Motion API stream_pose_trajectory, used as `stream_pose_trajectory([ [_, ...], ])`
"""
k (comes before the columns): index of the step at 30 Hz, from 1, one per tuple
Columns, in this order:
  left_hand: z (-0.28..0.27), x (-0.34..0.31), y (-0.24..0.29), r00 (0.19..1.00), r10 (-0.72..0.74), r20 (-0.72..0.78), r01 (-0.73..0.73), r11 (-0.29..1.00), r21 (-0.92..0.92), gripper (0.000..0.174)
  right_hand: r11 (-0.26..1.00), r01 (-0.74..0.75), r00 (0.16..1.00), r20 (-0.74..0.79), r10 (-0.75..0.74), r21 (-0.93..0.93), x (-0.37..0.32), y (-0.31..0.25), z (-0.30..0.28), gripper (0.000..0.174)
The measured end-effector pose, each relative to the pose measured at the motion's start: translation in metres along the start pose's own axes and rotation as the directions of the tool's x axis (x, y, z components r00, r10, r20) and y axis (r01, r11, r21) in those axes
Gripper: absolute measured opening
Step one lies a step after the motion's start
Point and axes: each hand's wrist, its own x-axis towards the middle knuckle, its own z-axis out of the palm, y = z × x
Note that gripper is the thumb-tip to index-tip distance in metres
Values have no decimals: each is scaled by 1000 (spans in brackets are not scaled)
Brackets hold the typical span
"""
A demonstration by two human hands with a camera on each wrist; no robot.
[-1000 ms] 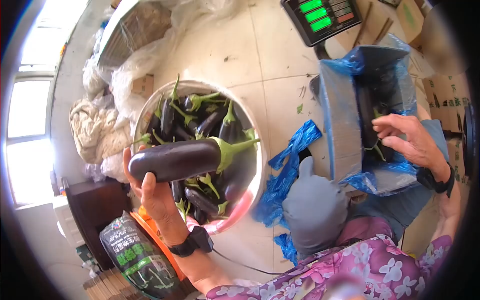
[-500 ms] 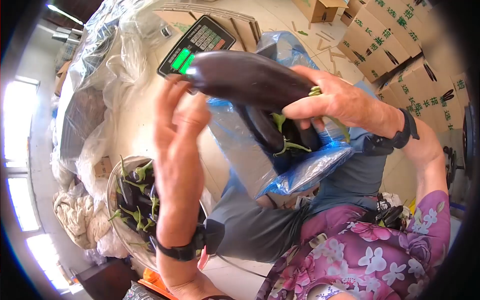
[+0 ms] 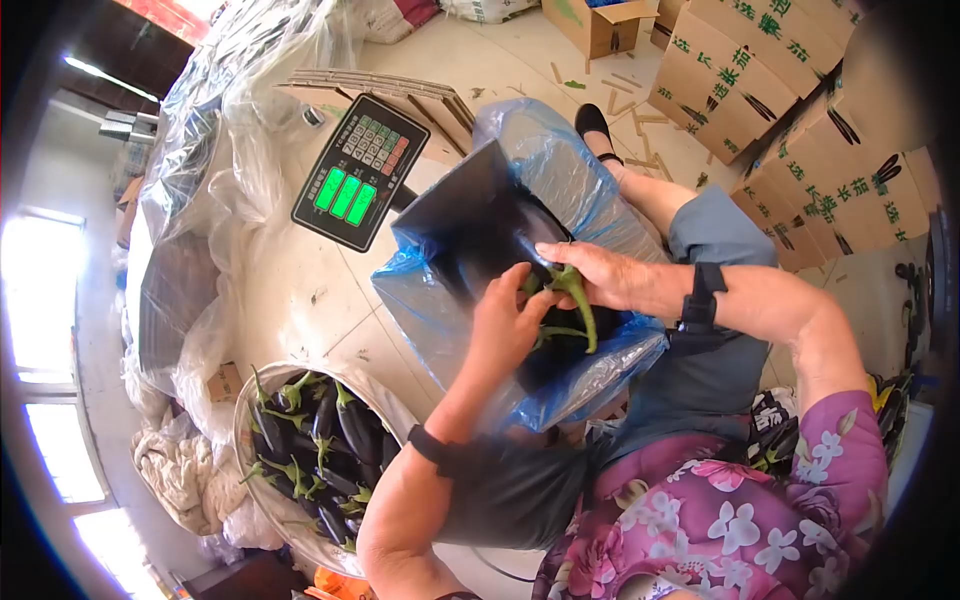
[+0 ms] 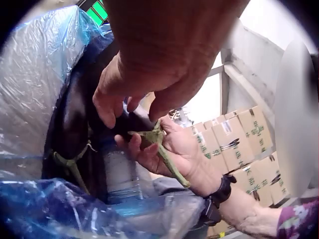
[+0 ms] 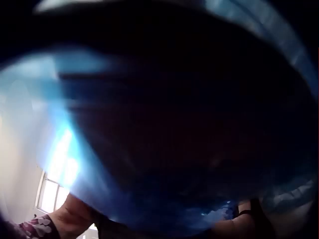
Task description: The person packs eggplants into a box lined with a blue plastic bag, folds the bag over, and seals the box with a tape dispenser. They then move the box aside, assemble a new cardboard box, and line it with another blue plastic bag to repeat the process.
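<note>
The right hand (image 3: 608, 277) (image 4: 182, 149) holds an eggplant by its cap end, the green stem (image 3: 577, 300) (image 4: 170, 165) jutting out past the fingers. Fingers loosely bent and apart, the left hand (image 3: 503, 318) (image 4: 159, 64) is at the same eggplant, over its dark body near the cap. Both hands are over a box lined with blue plastic (image 3: 592, 388) (image 4: 40, 211). Another eggplant (image 4: 75, 112) lies inside, its stem toward the person. The body of the held eggplant is partly hidden. Dark blur and blue plastic fill most of the right wrist view.
A tub (image 3: 245, 432) full of eggplants stands at lower left in the head view. The scale display (image 3: 360, 172) is beyond the box, near flat cardboard (image 3: 400, 85). Printed cartons (image 3: 735, 75) are stacked at upper right; clear plastic sheeting (image 3: 240, 130) covers things at left.
The eggplant has gone from the left hand above the tub to the right hand and down into the lined box. The left hand has followed it there. The head view has swung toward the box.
</note>
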Motion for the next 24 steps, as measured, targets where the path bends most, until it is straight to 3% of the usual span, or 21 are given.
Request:
stream_pose_trajectory([
  [1,5,2,-6,1000,2,-3,-2,1000,1,48,996,66,997,44,-69,59,2,6,2,43],
  [3,14,7,-18,957,283,62,-287,897,335,60,978,-12,999,-41,4,-207,-12,6,1,54],
  [4,19,5,-18,972,215,92,-233,914,333,64,939,-101,993,-88,76,-328,-12,6,-3,56],
  [6,25,-5,-15,949,301,94,-311,851,423,68,791,-264,956,-257,139,-552,-12,10,-12,56],
  [7,26,-7,-14,944,305,126,-327,824,463,69,787,-265,956,-258,139,-557,-23,2,-9,56],
  [8,30,-7,-16,934,324,153,-356,786,505,71,534,-167,985,-170,44,-829,-40,-7,-8,51],
  [9,33,-7,-19,923,339,180,-381,745,548,74,201,-43,999,-46,-13,-979,-56,-15,-4,48],
  [11,36,-5,-22,887,416,202,-445,650,616,75,-206,103,972,143,-185,-973,-75,-12,-4,40],
  [12,35,-5,-20,887,411,209,-446,650,616,75,-238,100,978,140,-158,-966,-80,-20,4,33],
  [13,33,-5,-16,888,407,216,-447,647,618,75,-249,115,976,157,-154,-962,-79,-26,7,33],
  [15,25,-4,-12,901,381,208,-426,686,590,71,24,210,938,194,-286,-977,-77,-34,8,31],
  [16,20,-6,-7,894,404,194,-440,707,554,68,65,190,947,165,-275,-980,-77,-45,12,32],
  [17,16,-7,-1,887,427,178,-454,727,515,65,49,238,905,203,-373,-970,-72,-48,7,32],
  [19,6,-9,8,889,433,149,-447,752,484,59,261,182,926,77,-369,-948,-71,-66,8,32],
  [20,1,-9,11,884,446,142,-460,770,443,58,258,186,926,81,-368,-948,-71,-74,6,32],
  [22,-6,-11,18,885,451,116,-456,790,410,52,524,167,933,-38,-357,-835,-69,-86,2,32],
  [24,-15,-14,21,889,435,144,-455,799,393,52,583,200,919,-57,-391,-787,-64,-92,-5,32],
])
